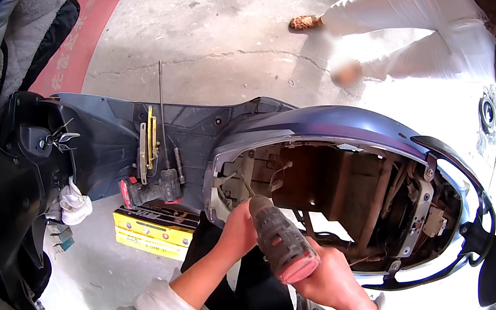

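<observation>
My right hand [322, 284] grips a dark cordless drill [276, 236] with a red base, held over the open body of a scooter [321, 115] with its seat area exposed. A long thin bit points from the drill into the cavity [313, 183], toward its left side. My left hand [239, 226] is closed beside the drill's nose, its fingertips hidden behind it. Inside the cavity are a brown inner panel, metal frame tubes and a light wire connector [277, 179].
A second drill [170, 185], metal strips [147, 146] and a long rod lie on the footboard [214, 111], above a yellow box [148, 229]. A white cloth [74, 202] hangs at left. Another person's white-trousered legs [394, 3] are at upper right. A black grab rail [481, 200] curves around the scooter's rear.
</observation>
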